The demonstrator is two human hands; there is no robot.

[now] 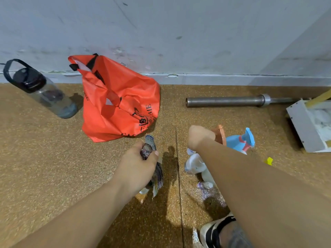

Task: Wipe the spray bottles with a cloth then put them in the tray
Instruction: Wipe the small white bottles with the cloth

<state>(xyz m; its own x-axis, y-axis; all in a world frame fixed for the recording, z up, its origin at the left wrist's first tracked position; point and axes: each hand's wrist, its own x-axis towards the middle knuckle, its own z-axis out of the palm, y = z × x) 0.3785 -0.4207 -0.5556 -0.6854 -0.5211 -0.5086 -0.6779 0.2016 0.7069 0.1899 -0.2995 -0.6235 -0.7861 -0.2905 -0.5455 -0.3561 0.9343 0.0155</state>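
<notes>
My left hand (138, 167) grips a bunched, patterned cloth (150, 144) above the brown floor; a small pale object (143, 190) peeks out below that hand. My right hand (198, 138) is curled with its fingers hidden, at the orange spray head (220, 134) of a bottle just beyond the knuckles. A bottle with a blue spray head (240, 141) stands right of it. White bottles (195, 164) and a small clear one (205, 185) lie under my right forearm. The white tray (302, 126) sits at the far right, holding white material.
An orange shopping bag (121, 97) lies by the wall, with a clear water bottle with a black lid (41, 88) to its left. A steel barbell (232, 101) lies along the wall to the right. A yellow piece (268, 161) and my shoe (215, 230) are on the floor.
</notes>
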